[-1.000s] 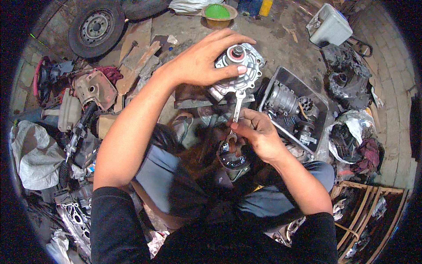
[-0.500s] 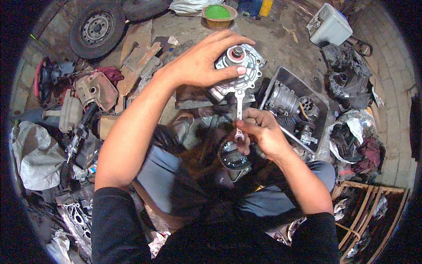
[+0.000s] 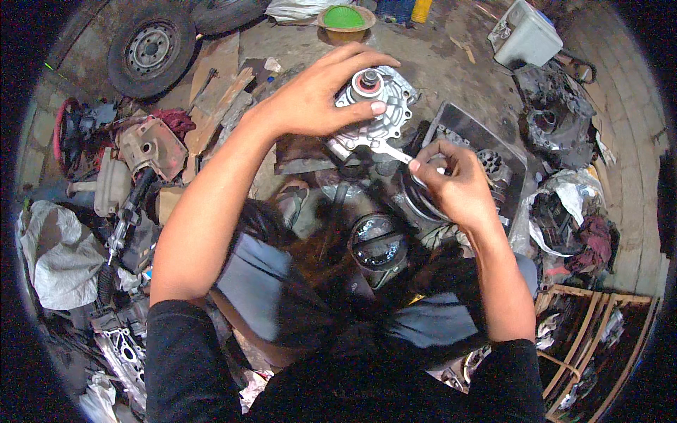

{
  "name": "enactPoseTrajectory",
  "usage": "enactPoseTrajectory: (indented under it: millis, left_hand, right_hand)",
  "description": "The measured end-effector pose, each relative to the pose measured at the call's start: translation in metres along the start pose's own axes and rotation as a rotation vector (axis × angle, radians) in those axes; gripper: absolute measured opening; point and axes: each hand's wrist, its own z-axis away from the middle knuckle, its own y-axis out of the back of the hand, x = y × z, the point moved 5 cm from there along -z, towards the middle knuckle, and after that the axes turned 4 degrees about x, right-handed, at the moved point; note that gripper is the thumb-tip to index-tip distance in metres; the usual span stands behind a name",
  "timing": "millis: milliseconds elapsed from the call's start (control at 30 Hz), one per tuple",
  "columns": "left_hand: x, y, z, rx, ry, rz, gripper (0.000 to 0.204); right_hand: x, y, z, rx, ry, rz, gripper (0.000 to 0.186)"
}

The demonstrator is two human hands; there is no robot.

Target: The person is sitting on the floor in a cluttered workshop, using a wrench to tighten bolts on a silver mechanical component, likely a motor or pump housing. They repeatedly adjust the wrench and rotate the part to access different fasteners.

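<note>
A silver metal compressor housing [image 3: 396,116] with a short central shaft and bolt lugs round its rim is in front of me, above the floor. Over its left side lies my left hand [image 3: 314,102], fingers across the far edge and thumb on the face beside the shaft. My right hand [image 3: 462,185] is closed round one end of a combination wrench [image 3: 392,150]. The wrench's other end sits at the housing's near rim; the bolt under it cannot be made out. Below, between my knees, stands a round black part [image 3: 379,243] with a shiny, wet-looking surface.
To the right, a dark tray [image 3: 509,151] holds several metal parts. Beyond it lie a blackened casting [image 3: 553,116] and a whitish bin [image 3: 525,39]. A wheel [image 3: 151,53], a white sack [image 3: 60,250] and scattered car parts crowd the left. A green-topped bowl [image 3: 345,25] stands far ahead.
My right hand has swung to the right and slightly away, turning the wrench from pointing straight toward me to slanting rightward. My left hand still steadies the housing, which has shifted slightly left in view.
</note>
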Motion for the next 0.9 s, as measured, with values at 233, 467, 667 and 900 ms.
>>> enactPoseTrajectory:
  millis: [233,467,667,900]
  left_hand:
    - [0.001,-0.001,-0.003,-0.021,0.015,-0.001,0.062]
    - [0.001,0.001,-0.002,-0.026,0.023,0.003,0.062]
    - [0.005,0.001,0.000,-0.021,0.027,-0.015,0.061]
    - [0.003,-0.001,-0.002,-0.014,0.001,-0.024,0.060]
  right_hand:
    - [0.007,0.006,-0.028,0.104,0.010,-0.101,0.024]
    - [0.000,0.003,-0.026,0.104,-0.038,-0.448,0.022]
    - [0.016,0.018,-0.012,-0.066,-0.122,-0.860,0.016]
    - [0.036,-0.025,0.034,-0.417,-0.407,-1.168,0.042]
